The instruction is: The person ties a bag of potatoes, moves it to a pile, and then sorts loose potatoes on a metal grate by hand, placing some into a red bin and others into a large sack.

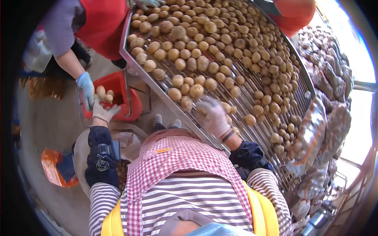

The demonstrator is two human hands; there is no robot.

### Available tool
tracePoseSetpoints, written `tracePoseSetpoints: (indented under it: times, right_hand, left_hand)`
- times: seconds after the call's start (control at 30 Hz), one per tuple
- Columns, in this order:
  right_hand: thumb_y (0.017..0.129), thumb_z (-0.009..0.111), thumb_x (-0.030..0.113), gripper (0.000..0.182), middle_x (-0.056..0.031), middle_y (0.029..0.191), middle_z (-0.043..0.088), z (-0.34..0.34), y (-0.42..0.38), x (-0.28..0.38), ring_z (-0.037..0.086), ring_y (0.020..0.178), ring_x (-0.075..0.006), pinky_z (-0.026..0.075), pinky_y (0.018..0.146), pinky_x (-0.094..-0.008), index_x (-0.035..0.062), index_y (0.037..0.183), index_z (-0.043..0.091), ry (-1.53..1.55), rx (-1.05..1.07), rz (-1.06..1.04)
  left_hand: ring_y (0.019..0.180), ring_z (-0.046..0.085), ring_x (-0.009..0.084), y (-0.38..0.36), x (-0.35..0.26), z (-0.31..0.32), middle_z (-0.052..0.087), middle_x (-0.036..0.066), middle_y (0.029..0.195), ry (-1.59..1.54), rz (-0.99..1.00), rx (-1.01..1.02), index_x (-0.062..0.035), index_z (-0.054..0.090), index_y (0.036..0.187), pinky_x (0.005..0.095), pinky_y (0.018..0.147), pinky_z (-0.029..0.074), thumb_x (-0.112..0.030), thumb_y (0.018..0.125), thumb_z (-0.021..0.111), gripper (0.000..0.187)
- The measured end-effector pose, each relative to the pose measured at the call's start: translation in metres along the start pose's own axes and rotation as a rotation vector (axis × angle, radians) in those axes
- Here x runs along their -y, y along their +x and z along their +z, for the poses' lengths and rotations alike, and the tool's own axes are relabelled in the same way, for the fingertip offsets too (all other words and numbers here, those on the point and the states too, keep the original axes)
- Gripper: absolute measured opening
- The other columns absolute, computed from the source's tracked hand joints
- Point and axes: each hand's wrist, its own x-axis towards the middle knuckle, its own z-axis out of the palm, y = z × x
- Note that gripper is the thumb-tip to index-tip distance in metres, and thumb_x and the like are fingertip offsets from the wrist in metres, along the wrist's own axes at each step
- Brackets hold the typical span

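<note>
Many brown potatoes (202,63) lie on a slatted metal sorting table (232,92). My right hand (212,118), in a pale glove, is over the table's near edge among the potatoes; motion smears its fingers, and what they hold cannot be made out. My left hand (104,110), gloved too, is at the rim of a red basket (136,104) with its fingers spread. Several potatoes (104,94) are just beyond it, in or above the basket, apparently loose from the fingers. A co-worker's blue-gloved hand (86,89) is right beside my left hand.
A co-worker in a red apron (104,27) stands at the upper left, another person in red (295,13) at the far side. Filled sacks (311,133) are piled along the right. An orange bag (53,167) lies on the floor at left.
</note>
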Motion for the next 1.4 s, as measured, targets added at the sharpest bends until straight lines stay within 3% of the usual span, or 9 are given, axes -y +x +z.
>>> tracePoseSetpoints:
  times: [0.07,0.2,0.3,0.4,0.53,0.6,0.7,1.07,1.4]
  right_hand:
    - [0.078,0.073,0.005,0.033,-0.0155,0.122,0.065,-0.019,-0.021,-0.047,0.060,0.111,-0.0407,0.050,0.097,-0.0490,0.0118,0.111,0.069,-0.203,-0.273,0.149]
    - [0.080,0.071,0.004,0.036,-0.0168,0.126,0.064,-0.036,-0.066,-0.096,0.059,0.115,-0.0406,0.049,0.100,-0.0495,0.0137,0.115,0.069,-0.334,-0.132,0.531]
    - [0.081,0.072,0.005,0.039,-0.0173,0.127,0.062,-0.037,-0.075,-0.105,0.059,0.115,-0.0407,0.049,0.100,-0.0480,0.0138,0.118,0.068,-0.280,0.004,0.618]
    - [0.082,0.072,0.010,0.038,-0.0180,0.121,0.062,-0.031,-0.072,-0.100,0.059,0.115,-0.0392,0.051,0.098,-0.0461,0.0145,0.119,0.069,-0.214,-0.034,0.629]
    - [0.085,0.076,0.014,0.036,-0.0189,0.118,0.062,-0.016,-0.043,-0.054,0.063,0.107,-0.0393,0.054,0.092,-0.0450,0.0099,0.119,0.066,0.260,-0.186,0.551]
    - [0.086,0.079,0.019,0.040,-0.0155,0.119,0.064,-0.025,-0.009,-0.028,0.062,0.110,-0.0371,0.053,0.094,-0.0435,0.0107,0.123,0.065,0.505,-0.015,0.396]
    - [0.085,0.080,0.022,0.046,-0.0116,0.128,0.062,-0.020,0.019,-0.037,0.058,0.121,-0.0346,0.049,0.102,-0.0454,0.0160,0.128,0.065,0.255,-0.033,0.180]
    - [0.084,0.068,0.021,0.056,-0.0070,0.155,0.043,0.031,0.080,-0.105,0.039,0.143,-0.0363,0.026,0.118,-0.0572,0.0347,0.138,0.059,-0.520,0.051,-0.043]
    - [0.089,0.073,0.036,0.043,-0.0129,0.145,0.055,-0.124,0.009,-0.197,0.048,0.136,-0.0386,0.031,0.114,-0.0559,0.0229,0.129,0.065,-0.724,-0.862,0.506]
  left_hand:
    - [0.150,0.028,0.0455,-0.013,0.024,0.016,0.012,0.019,0.169,0.379,0.126,0.361,-0.0186,0.019,0.163,0.0673,0.107,0.041,-0.066,0.086,0.070,0.104]
    - [0.113,0.064,0.0296,-0.044,0.095,0.070,0.058,0.013,0.134,0.378,0.098,0.785,-0.0117,0.050,0.144,0.0478,0.091,0.056,-0.045,0.093,0.071,0.064]
    - [0.078,0.064,0.0139,-0.093,0.142,0.104,0.066,0.003,0.100,0.802,0.509,0.615,-0.0077,0.065,0.118,0.0288,0.066,0.057,-0.028,0.095,0.073,0.032]
    - [0.080,0.061,0.0125,-0.080,0.151,0.098,0.064,0.002,0.096,1.099,1.031,0.616,-0.0029,0.069,0.109,0.0285,0.075,0.054,-0.024,0.095,0.073,0.026]
    - [0.073,0.061,0.0100,-0.152,0.160,0.097,0.064,0.000,0.084,0.984,0.815,1.023,-0.0084,0.071,0.112,0.0244,0.067,0.052,-0.022,0.098,0.070,0.019]
    - [0.075,0.064,0.0141,-0.198,0.162,0.119,0.067,0.004,0.088,0.587,-0.236,0.849,-0.0083,0.071,0.113,0.0275,0.070,0.054,-0.030,0.099,0.069,0.026]
    - [0.076,0.066,0.0172,-0.187,0.165,0.131,0.068,0.006,0.091,0.568,-0.546,0.982,-0.0086,0.070,0.110,0.0295,0.071,0.055,-0.036,0.100,0.067,0.030]
    - [0.068,0.063,0.0152,-0.116,0.173,0.128,0.068,0.005,0.086,0.769,-0.171,0.943,-0.0089,0.066,0.092,0.0247,0.053,0.050,-0.033,0.100,0.068,0.025]
    - [0.070,0.061,0.0165,-0.107,0.171,0.125,0.066,0.008,0.086,0.718,-0.206,0.992,-0.0046,0.066,0.090,0.0274,0.057,0.049,-0.031,0.103,0.063,0.030]
